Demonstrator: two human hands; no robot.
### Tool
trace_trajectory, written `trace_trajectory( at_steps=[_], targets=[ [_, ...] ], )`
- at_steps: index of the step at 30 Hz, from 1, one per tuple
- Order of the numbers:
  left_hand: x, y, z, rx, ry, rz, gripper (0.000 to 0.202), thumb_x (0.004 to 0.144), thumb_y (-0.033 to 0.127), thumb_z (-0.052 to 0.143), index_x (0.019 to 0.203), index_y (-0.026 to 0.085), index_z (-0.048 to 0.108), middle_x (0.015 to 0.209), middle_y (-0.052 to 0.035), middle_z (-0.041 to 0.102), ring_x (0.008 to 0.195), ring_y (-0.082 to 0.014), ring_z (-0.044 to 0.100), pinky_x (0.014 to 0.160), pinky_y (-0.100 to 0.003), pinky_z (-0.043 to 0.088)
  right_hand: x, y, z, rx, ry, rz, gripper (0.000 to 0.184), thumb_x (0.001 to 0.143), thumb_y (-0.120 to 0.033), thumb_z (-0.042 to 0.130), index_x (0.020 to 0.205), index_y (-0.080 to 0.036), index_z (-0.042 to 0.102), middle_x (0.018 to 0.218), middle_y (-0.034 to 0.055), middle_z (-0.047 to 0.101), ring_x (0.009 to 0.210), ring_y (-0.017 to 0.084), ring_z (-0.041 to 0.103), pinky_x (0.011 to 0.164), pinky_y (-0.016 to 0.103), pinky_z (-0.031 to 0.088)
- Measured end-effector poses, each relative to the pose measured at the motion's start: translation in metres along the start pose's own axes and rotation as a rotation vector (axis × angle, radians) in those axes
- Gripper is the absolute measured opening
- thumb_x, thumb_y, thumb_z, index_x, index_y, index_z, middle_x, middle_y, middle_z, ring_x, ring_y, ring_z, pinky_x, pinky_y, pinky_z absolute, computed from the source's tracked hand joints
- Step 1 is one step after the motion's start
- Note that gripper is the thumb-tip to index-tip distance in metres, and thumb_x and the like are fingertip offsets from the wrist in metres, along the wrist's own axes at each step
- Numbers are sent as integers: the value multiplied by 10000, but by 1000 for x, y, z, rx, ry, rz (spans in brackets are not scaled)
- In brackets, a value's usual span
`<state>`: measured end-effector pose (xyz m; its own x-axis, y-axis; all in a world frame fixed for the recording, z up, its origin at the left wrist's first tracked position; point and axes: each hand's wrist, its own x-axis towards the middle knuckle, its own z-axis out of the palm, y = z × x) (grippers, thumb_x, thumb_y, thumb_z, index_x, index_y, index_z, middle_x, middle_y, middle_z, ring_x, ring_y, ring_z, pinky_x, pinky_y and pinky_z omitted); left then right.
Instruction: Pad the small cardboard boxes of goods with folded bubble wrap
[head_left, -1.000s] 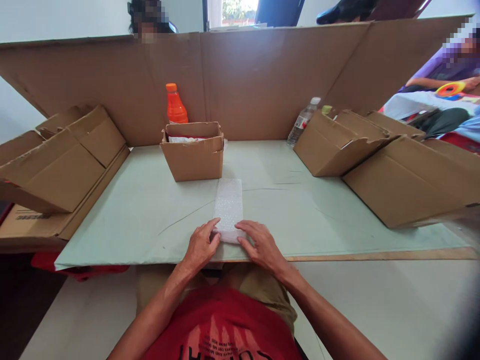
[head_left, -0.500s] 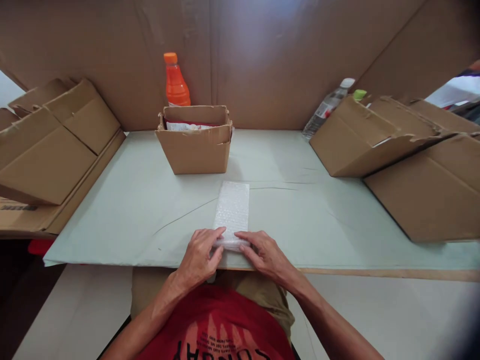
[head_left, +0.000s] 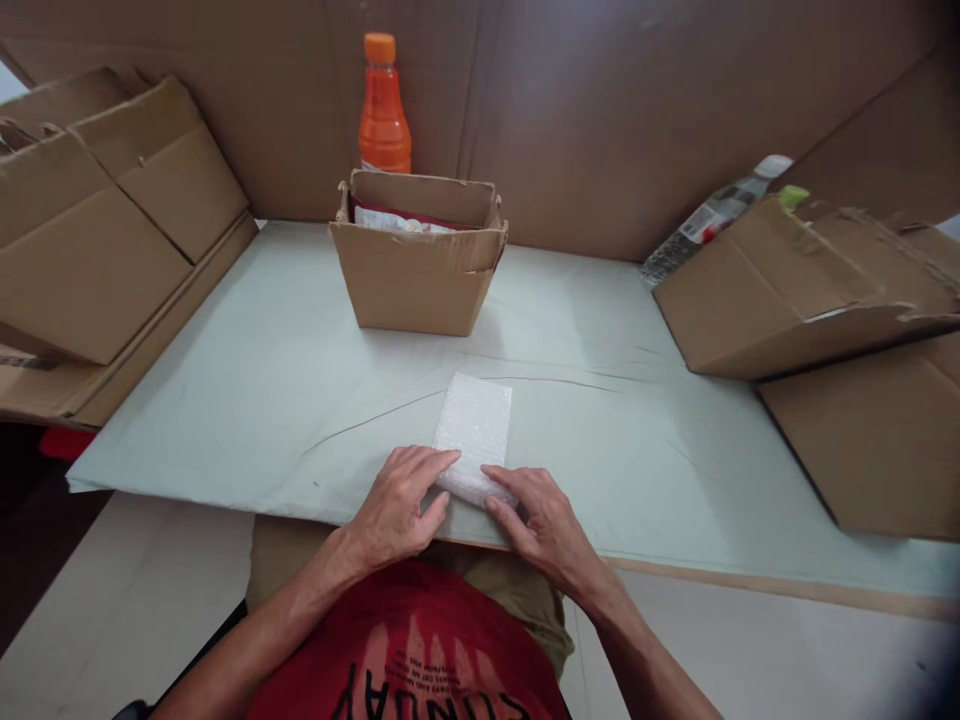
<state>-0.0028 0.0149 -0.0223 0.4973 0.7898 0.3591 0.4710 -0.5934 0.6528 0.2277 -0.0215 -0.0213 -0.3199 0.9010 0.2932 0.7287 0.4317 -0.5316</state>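
Observation:
A strip of white bubble wrap (head_left: 478, 415) lies on the pale table cover near its front edge. Its near end is rolled or folded over into a thicker bundle; whatever may be inside is hidden. My left hand (head_left: 409, 500) grips the left end of that bundle between thumb and fingers. At the right end, my right hand (head_left: 536, 515) pinches the bundle the same way, thumb on the near side and fingers on top. The far part of the strip lies flat, stretching away from me.
An open cardboard box (head_left: 420, 280) with packets inside stands beyond the wrap, an orange bottle (head_left: 385, 115) behind it. Cardboard boxes stand at left (head_left: 97, 240) and right (head_left: 772, 285). A clear bottle (head_left: 709, 225) leans at the back right.
The flat part of the bubble wrap has become shorter and the bundle at its near end thicker, with both hands still on it. The camera view has shifted and tilted a little.

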Motion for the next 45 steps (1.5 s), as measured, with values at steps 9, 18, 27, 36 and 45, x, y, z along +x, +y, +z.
trace_trajectory(
  at_steps=[9, 18, 27, 36, 45],
  targets=[
    [23, -11, 9, 224, -28, -163, 335, 878, 163, 549, 1203, 147, 628, 965, -100, 733, 897, -261, 655, 840, -431, 514, 1, 1, -3, -261, 93, -153, 382, 940, -301, 634, 1290, -161, 572, 1237, 164, 646, 1078, 292, 607, 884, 443, 454],
    [12, -3, 1, 60, 43, -19, 476, 847, 102, 532, 1320, 149, 540, 1201, -121, 667, 1112, -262, 589, 976, -440, 479, 24, 12, 5, -42, 61, -13, 289, 1004, -253, 532, 1281, -213, 602, 1078, 69, 749, 906, 207, 675, 789, 341, 523],
    [40, -20, 6, 164, 55, -236, 397, 878, 196, 545, 1264, 114, 587, 1046, -136, 678, 1013, -297, 612, 938, -481, 498, 27, 6, 4, -377, 107, -164, 303, 953, -300, 609, 1237, -194, 615, 1304, 155, 644, 1142, 308, 604, 934, 462, 447],
    [12, 0, 16, -782, 362, -664, 787, 798, 268, 629, 1492, 154, 276, 1326, -169, 548, 1139, -243, 619, 963, -396, 523, 44, 8, 10, -26, 108, 68, 239, 991, -334, 550, 1154, -231, 692, 1043, 68, 763, 950, 225, 695, 833, 364, 537],
    [13, 6, 6, -918, 256, -594, 732, 829, 209, 590, 1499, 172, 295, 992, -40, 624, 847, -164, 639, 813, -329, 562, 40, 0, 0, 424, -76, 247, 584, 874, -477, 687, 1383, -214, 571, 1386, 142, 622, 1212, 283, 631, 981, 429, 538]
  ],
)
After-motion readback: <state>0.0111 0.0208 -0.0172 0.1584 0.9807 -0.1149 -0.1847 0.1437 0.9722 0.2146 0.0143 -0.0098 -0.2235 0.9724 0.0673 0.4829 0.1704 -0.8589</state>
